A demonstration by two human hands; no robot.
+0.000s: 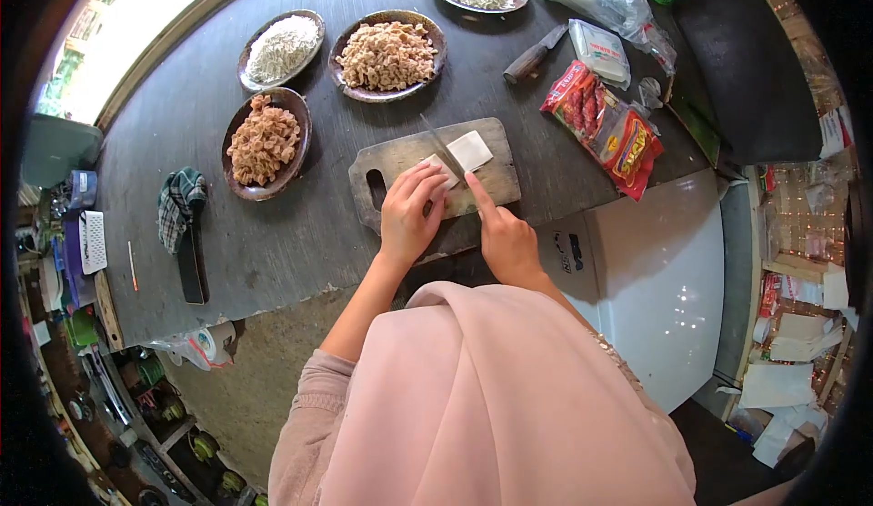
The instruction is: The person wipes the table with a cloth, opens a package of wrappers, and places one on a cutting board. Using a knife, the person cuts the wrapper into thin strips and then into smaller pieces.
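Dark wood forms the table (300, 242), its near edge carrying the wooden chopping board (386, 159), probably so the arms need not stretch. Beyond and to the left of the board, 4 dark plates (389, 98) hold 2 heaps of pale shreds and 2 of brown pieces, well apart, perhaps so nothing mixes. Red printed packets (627, 147) lie off to the right, clear of the elbows.

Over the board, the left hand (409, 208) curves its fingers down on 1 pale piece (437, 166), seemingly to steady it; how firmly it presses I cannot tell. The right hand (509, 240) closes around the handle of the knife (440, 140), 1 index finger laid forward along the spine, likely for control. The blade stands between that piece and the white rectangular slab (471, 150), which lies flat on the board just right of the steel.
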